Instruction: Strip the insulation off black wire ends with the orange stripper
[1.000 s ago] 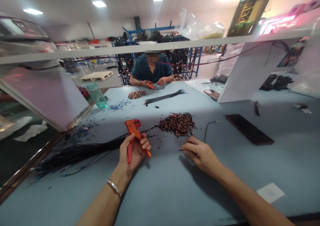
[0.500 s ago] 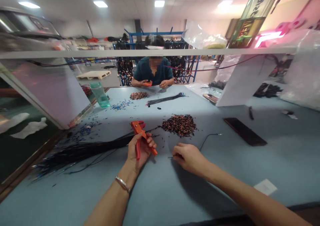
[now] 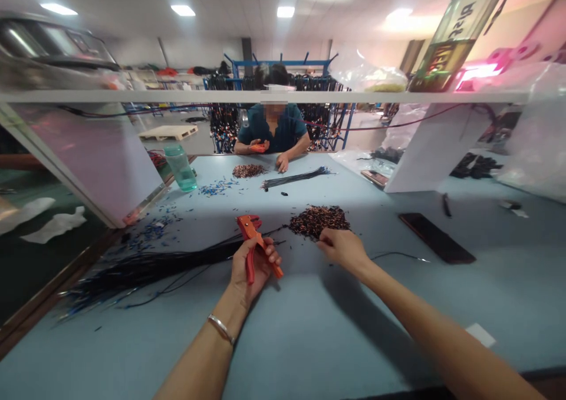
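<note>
My left hand is closed around the handles of an orange and red wire stripper, its jaws pointing up and away from me. My right hand is pinched at the near edge of a pile of short black and copper wire offcuts. A thin black wire runs out from behind that hand to the right, ending in a small metal tip; its end at my fingers is hidden. Left of the stripper lies a thick bundle of black wires with blue ends.
Across the table a person holds an orange tool, near a small wire bundle and offcuts. A dark phone lies at right. A green bottle stands at left. A white shelf spans the table.
My right hand has moved forward to the offcut pile, and the wire has shifted with it. My left hand still grips the stripper. The person opposite has lowered a hand to the table.
</note>
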Motion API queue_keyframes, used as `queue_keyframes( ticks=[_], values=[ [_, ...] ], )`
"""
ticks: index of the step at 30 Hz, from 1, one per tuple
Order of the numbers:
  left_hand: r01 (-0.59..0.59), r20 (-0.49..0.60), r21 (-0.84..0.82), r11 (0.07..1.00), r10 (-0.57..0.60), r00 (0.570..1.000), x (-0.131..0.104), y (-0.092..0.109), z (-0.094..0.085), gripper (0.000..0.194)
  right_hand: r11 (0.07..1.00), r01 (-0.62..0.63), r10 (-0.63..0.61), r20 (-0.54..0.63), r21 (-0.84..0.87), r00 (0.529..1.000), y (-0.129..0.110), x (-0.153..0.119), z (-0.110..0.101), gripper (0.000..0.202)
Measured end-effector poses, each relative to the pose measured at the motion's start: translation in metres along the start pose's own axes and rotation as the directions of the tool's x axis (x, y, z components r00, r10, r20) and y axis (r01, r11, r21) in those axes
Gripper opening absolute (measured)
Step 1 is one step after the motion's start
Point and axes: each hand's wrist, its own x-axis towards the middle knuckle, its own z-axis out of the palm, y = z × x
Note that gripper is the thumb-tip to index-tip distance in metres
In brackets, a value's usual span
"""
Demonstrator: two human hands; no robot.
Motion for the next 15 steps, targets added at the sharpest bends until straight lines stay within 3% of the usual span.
queue_keyframes(
  ticks=[6, 11, 15],
  values=[
    [0.009, -0.007, 0.003, 1.0, -0.009, 1.0, 0.0, 0.002, 0.002, 0.022, 0.992, 0.118, -0.123, 0.11, 0.048, 0.986, 0.028, -0.028, -0.003, 0.01],
    [0.004, -0.011, 0.017, 1.0, -0.003, 1.0, -0.001, 0.004, 0.003, 0.023, 1.0, 0.016, -0.017, 0.059, 0.023, 0.998, 0.047, -0.023, 0.002, 0.012],
    [-0.001, -0.02, 0.02, 1.0, 0.002, 1.0, -0.002, 0.004, 0.004, 0.022, 0.999, -0.046, 0.047, -0.022, 0.023, 0.999, 0.045, -0.019, 0.003, 0.019]
  ],
)
